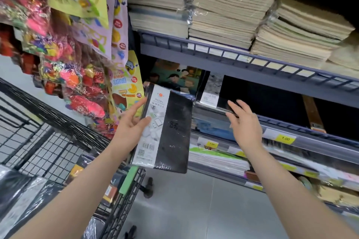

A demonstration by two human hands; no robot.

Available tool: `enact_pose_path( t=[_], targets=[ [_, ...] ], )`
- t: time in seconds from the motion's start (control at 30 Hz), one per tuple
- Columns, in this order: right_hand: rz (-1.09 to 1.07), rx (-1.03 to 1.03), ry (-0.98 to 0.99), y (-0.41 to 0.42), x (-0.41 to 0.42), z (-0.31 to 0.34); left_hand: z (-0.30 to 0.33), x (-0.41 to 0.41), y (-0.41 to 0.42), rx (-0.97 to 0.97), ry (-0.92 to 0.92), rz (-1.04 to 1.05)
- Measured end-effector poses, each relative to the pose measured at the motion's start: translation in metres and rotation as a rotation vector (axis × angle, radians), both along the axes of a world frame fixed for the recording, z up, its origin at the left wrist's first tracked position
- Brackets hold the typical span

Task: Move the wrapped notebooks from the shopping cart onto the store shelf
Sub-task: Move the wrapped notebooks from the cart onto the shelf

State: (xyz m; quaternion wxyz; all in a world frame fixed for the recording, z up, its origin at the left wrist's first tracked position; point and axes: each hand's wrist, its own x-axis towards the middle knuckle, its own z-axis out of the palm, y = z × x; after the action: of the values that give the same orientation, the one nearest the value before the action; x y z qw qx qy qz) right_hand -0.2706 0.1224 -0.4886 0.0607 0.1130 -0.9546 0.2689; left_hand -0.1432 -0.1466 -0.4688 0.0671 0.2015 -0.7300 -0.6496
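Left hand (134, 122) gripping, right hand (244, 124) seemingly open

The black, plastic-wrapped notebook (171, 132) bears a white paper band printed "DIARY" near its top, with smaller characters beneath too blurred to read, and a barcode and a QR code near its bottom. On the grey metal shelf rail (310, 141), a yellow price tag (285, 139) reads "1.00"; a second yellow tag (212, 144) also reads "1.00".
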Motion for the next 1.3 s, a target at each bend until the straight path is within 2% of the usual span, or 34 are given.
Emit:
enact_pose_path(
  t=[0.1, 0.23, 0.5, 0.57, 0.7, 0.77, 0.87, 1.0, 1.13, 1.23, 1.3],
  targets=[
    [-0.047, 0.194, 0.035, -0.01, -0.017, 0.006, -0.003, 0.0, -0.001, -0.002, -0.005, 0.002],
    [-0.014, 0.387, -0.039, -0.01, -0.031, 0.007, -0.004, 0.003, 0.0, -0.012, -0.003, 0.01],
    [0.049, 0.432, -0.203, -0.006, -0.032, 0.019, 0.003, 0.003, 0.003, 0.036, -0.01, -0.028],
    [0.1, 0.341, -0.213, -0.003, -0.017, 0.023, 0.009, 0.006, 0.007, 0.059, -0.015, -0.02],
    [0.248, -0.014, -0.261, 0.0, 0.037, 0.026, 0.023, 0.015, 0.012, 0.117, -0.055, 0.021],
    [0.285, -0.171, -0.407, -0.005, 0.06, 0.028, 0.031, 0.015, 0.017, 0.175, -0.036, 0.068],
    [0.227, -0.509, -0.699, -0.017, 0.08, 0.041, 0.045, 0.004, 0.028, 0.232, -0.014, 0.076],
    [0.265, -0.827, -0.843, -0.019, 0.085, 0.038, 0.046, -0.016, 0.041, 0.243, 0.007, 0.076],
    [0.276, -1.028, -0.819, -0.006, 0.085, 0.028, 0.038, -0.023, 0.05, 0.215, -0.037, 0.006],
    [0.243, -1.04, -0.764, 0.005, 0.083, 0.021, 0.029, -0.011, 0.055, 0.094, -0.171, -0.067],
    [0.191, -1.039, -0.75, 0.012, 0.079, 0.018, 0.028, 0.002, 0.062, 0.082, -0.184, -0.163]
  ],
)
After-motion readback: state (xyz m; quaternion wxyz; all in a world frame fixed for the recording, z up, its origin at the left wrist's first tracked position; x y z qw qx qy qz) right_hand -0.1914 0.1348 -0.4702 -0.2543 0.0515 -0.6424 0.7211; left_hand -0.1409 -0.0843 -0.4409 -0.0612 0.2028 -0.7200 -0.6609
